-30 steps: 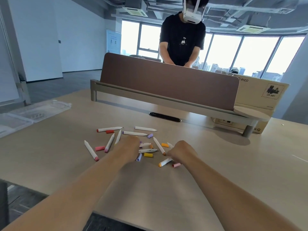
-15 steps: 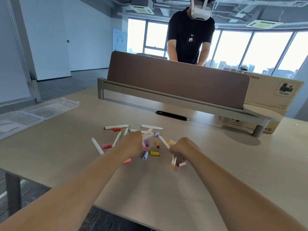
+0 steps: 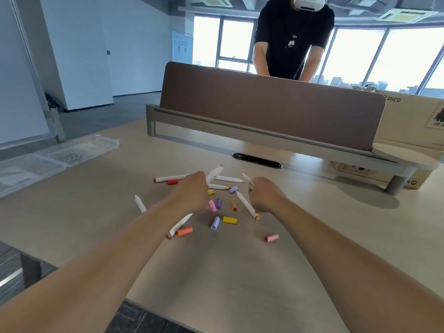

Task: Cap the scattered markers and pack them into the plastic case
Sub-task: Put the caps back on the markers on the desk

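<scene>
Spanning the view, the wooden table (image 3: 240,272) carries a brown divider panel (image 3: 264,109). A person in a black shirt (image 3: 292,32) stands behind it, and a cardboard box (image 3: 408,121) sits at its right end. The clear plastic case (image 3: 28,168) lies well apart at the far left. The left hand (image 3: 192,193) grips 1 white marker (image 3: 214,173), tilted up; the right hand (image 3: 264,195) pinches a yellow-tipped marker (image 3: 248,180). Loose caps lie between both hands, and a yellow cap (image 3: 230,220) lies nearer the viewer.
</scene>
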The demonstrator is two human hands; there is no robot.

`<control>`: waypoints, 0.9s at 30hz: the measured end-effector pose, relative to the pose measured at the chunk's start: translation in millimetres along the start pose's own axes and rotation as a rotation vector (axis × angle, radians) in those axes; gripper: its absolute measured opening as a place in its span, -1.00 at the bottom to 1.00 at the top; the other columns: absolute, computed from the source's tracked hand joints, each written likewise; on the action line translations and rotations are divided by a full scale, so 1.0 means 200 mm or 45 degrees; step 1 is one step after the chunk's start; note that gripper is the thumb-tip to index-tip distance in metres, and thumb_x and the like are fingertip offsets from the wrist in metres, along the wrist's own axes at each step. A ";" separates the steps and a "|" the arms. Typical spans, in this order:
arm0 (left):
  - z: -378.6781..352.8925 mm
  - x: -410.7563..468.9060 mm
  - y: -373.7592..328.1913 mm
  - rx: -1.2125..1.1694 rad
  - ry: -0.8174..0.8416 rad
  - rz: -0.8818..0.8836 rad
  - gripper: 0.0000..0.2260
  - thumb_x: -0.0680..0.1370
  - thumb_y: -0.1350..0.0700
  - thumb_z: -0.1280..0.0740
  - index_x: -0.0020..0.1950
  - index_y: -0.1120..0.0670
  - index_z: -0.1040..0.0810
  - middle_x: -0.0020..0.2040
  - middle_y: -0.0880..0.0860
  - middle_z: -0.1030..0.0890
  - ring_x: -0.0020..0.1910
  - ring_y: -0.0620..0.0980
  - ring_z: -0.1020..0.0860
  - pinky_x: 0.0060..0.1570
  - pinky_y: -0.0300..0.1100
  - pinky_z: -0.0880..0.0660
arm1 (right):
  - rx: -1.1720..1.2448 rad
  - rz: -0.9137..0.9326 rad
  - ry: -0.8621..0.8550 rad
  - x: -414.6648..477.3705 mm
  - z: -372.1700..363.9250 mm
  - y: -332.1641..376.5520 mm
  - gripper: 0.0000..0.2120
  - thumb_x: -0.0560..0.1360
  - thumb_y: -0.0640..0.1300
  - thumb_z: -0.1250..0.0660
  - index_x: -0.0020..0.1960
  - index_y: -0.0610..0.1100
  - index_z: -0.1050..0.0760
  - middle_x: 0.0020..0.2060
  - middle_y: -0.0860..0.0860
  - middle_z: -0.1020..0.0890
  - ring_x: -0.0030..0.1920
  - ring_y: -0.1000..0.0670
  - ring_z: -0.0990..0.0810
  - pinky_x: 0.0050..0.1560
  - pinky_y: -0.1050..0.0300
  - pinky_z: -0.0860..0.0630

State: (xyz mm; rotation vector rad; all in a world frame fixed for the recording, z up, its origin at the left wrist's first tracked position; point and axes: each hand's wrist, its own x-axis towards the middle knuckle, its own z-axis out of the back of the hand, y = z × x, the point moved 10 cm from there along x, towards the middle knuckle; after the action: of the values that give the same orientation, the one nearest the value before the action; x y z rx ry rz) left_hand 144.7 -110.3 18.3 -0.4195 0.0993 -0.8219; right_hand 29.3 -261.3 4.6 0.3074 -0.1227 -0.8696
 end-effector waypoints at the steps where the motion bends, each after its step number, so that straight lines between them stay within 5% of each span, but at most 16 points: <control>1: 0.00 0.01 0.01 -0.011 -0.008 0.008 -0.83 0.61 0.21 -0.25 0.20 0.16 -0.41 -0.06 0.09 -0.54 -0.12 0.02 -0.52 -0.28 -0.18 -0.37 | -0.027 0.015 -0.009 0.01 -0.01 0.01 -0.89 0.55 -0.24 -0.26 0.04 -0.20 -0.52 -0.16 -0.08 -0.55 -0.17 -0.08 -0.53 -0.34 0.15 -0.37; 4: 0.00 0.04 0.03 -0.036 -0.040 0.018 -0.77 0.58 0.25 -0.26 0.21 0.09 -0.38 -0.05 0.08 -0.56 -0.10 0.03 -0.55 -0.18 -0.10 -0.52 | -0.077 -0.018 -0.013 0.04 -0.03 0.01 -0.92 0.57 -0.16 -0.29 -0.02 -0.17 -0.50 -0.16 -0.06 -0.53 -0.16 -0.09 -0.51 -0.21 0.14 -0.40; 8: 0.01 0.06 0.05 0.004 -0.068 0.020 -0.83 0.60 0.22 -0.24 0.18 0.10 -0.37 -0.10 0.03 -0.48 -0.13 -0.04 -0.48 -0.26 -0.20 -0.37 | -0.207 -0.015 0.021 0.03 -0.04 0.04 -0.94 0.56 -0.17 -0.29 0.02 -0.13 -0.50 -0.18 -0.04 -0.49 -0.13 -0.08 -0.49 -0.14 0.12 -0.43; 12: 0.00 0.11 0.06 0.067 -0.048 0.026 -0.79 0.60 0.23 -0.28 0.22 0.13 -0.42 0.02 0.10 -0.56 -0.05 0.00 -0.52 -0.13 -0.15 -0.45 | -0.240 0.009 0.166 0.02 -0.07 0.07 -0.90 0.59 -0.18 -0.24 0.02 -0.01 -0.50 -0.09 -0.07 -0.54 0.01 -0.12 -0.54 -0.01 0.09 -0.46; 14: -0.01 0.14 0.07 0.090 -0.039 0.029 -0.75 0.57 0.25 -0.33 0.24 0.13 -0.43 0.08 0.11 -0.58 0.01 0.02 -0.56 0.00 -0.13 -0.52 | -0.217 -0.019 0.096 0.06 -0.07 0.05 -0.95 0.53 -0.16 -0.32 -0.07 -0.03 -0.51 -0.13 -0.06 -0.57 -0.09 -0.08 -0.57 -0.14 0.13 -0.48; 18: -0.01 0.23 0.08 0.150 -0.083 -0.007 -0.78 0.58 0.18 -0.34 0.21 0.08 -0.47 0.06 0.08 -0.60 -0.01 0.01 -0.56 0.02 -0.12 -0.53 | 0.088 -0.080 -0.025 0.16 -0.03 -0.01 -0.75 0.46 -0.04 -0.39 -0.27 -0.12 -0.40 -0.34 -0.04 -0.49 -0.36 0.00 -0.44 -0.40 0.17 -0.30; 23: -0.03 0.37 0.06 0.211 -0.047 -0.042 -0.85 0.60 0.04 -0.31 0.12 0.05 -0.58 -0.03 0.04 -0.61 -0.08 0.01 -0.57 0.04 -0.11 -0.51 | 0.310 -0.059 -0.086 0.31 0.01 0.00 -0.85 0.45 -0.13 -0.36 -0.09 -0.23 -0.54 -0.22 -0.14 -0.65 -0.25 -0.14 -0.63 -0.24 0.01 -0.57; 27: -0.10 0.48 0.07 0.259 0.050 -0.061 -0.83 0.57 0.04 -0.34 0.12 0.04 -0.61 -0.04 0.03 -0.61 -0.07 -0.01 -0.56 0.01 -0.17 -0.48 | 0.221 -0.021 -0.104 0.42 0.01 0.01 -0.90 0.46 -0.14 -0.34 -0.08 -0.18 -0.53 -0.29 -0.08 -0.56 -0.34 -0.06 -0.54 -0.38 0.14 -0.41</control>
State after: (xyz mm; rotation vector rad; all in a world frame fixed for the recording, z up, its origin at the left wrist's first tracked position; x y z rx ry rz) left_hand 214.9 -178.7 2.6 -0.2146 0.0412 -0.8783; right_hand 83.9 -324.8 6.5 0.4356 -0.2729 -0.8901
